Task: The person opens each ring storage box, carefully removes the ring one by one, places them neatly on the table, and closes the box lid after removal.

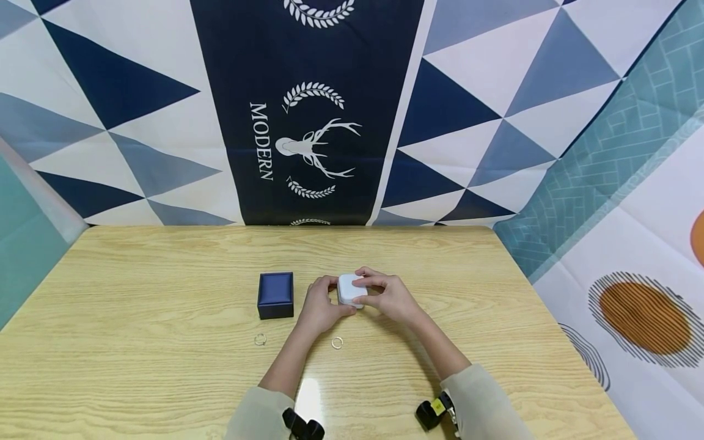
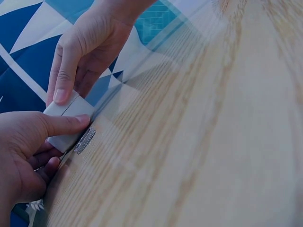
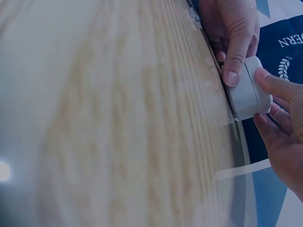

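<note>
A small white ring box (image 1: 348,289) with rounded corners sits on the table between both hands. Its lid seam shows as a thin line in the wrist views, and the lid is down. My left hand (image 1: 321,310) grips the lower part from the left, thumb (image 2: 71,124) along the near side. From the right, my right hand (image 1: 389,298) pinches the upper part between thumb and fingers. One silvery ring (image 1: 337,337) lies on the table just in front of the box; its band looks studded with small stones in the left wrist view. Another ring (image 1: 261,334) lies farther left.
A dark blue square box (image 1: 276,289) with a flat lid stands left of my left hand. The wood-grain table (image 1: 165,275) ends at a patterned cloth (image 1: 308,140) behind. Another patterned cloth (image 1: 616,342) hangs along the right side.
</note>
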A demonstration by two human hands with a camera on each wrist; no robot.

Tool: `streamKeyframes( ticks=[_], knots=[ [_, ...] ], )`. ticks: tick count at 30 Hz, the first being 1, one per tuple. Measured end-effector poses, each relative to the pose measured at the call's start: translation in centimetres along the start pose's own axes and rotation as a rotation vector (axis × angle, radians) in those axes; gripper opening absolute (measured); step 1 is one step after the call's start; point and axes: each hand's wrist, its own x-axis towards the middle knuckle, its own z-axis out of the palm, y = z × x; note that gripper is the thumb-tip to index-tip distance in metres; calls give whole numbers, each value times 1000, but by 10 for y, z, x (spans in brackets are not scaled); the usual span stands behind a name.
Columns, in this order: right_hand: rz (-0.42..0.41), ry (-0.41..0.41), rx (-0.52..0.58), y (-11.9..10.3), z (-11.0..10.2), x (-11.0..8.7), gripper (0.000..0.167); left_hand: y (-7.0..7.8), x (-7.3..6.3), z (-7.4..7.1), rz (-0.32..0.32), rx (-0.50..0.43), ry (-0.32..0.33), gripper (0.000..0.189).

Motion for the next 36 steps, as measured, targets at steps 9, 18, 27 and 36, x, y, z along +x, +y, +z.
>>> streamKeyframes(
  ticks=[9,18,27,36],
  knots=[
    [-17,-5,-16,0,-1,-2,37,2,-1,1,8,3,3,64],
    [-60,-7,-33,0,-1,-5,42,3,-2,2,-2,-6,-3,64],
    [-39,120,-98,-3,-7,-6,32,4,-1,1,-8,-15,1,66],
    [40,230,-125,-3,-12,-5,27,11,-2,-9,-37,-36,-28,73]
  ],
)
